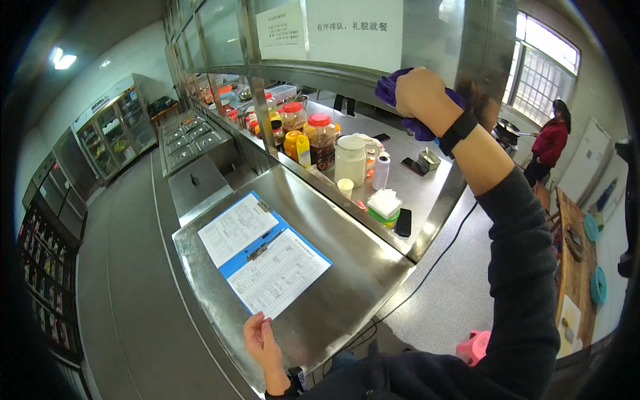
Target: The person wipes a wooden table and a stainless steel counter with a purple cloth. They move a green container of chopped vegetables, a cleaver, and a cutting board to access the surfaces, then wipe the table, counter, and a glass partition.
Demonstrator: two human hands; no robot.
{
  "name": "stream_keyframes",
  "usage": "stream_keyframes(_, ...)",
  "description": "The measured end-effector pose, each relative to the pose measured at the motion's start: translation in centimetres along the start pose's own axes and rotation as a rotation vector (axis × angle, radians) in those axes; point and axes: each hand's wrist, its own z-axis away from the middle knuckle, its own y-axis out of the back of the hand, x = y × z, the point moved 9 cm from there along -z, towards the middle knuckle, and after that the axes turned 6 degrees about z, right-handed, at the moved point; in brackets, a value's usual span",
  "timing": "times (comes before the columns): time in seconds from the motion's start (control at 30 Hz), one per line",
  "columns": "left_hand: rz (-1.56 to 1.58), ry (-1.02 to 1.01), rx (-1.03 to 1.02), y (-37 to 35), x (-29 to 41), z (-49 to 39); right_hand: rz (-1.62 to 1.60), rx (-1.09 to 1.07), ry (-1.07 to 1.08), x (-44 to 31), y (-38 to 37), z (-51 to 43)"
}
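Note:
My right hand (421, 92) is raised and closed around a bunched purple cloth (392, 90), against the lower metal frame of a glass partition (425, 30). White paper notices bearing writing (355, 35) are on the glass, left of that hand. Low over the near edge of a stainless steel counter (350, 280), my left hand (262, 337) has its fingers slightly curled and holds nothing that I can see. Just beyond its fingertips lies an open blue clipboard folder (282, 220) with filled-in sheets on both sides.
Behind the partition stand red-lidded jars (320, 132), a plastic pitcher (350, 160), a paper cup (345, 187), a lilac bottle (381, 172) and phones (403, 222). A black cable (435, 265) hangs beside the counter. A person in red (550, 140) stands at a wok (506, 131). A pink stool (473, 346) is at lower right.

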Motion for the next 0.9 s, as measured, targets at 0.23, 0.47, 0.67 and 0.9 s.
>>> stream_keyframes(0.23,0.06,0.01,-0.082,-3.1,0.9,2.0,-0.02,-0.104,-0.054,4.0,-0.4,4.0)
stream_keyframes(0.47,0.013,0.009,-0.055,-3.0,1.5,4.2,-0.059,-0.136,-0.004,5.5,0.1,8.8)
stream_keyframes(0.67,-0.015,0.061,-0.097,-4.8,1.1,5.7,-0.511,-0.07,0.296,1.3,-14.1,23.7)
stream_keyframes(0.9,0.016,-0.017,-0.251,-10.2,3.1,8.3,-0.638,-0.351,0.291,-4.8,-35.7,33.9)
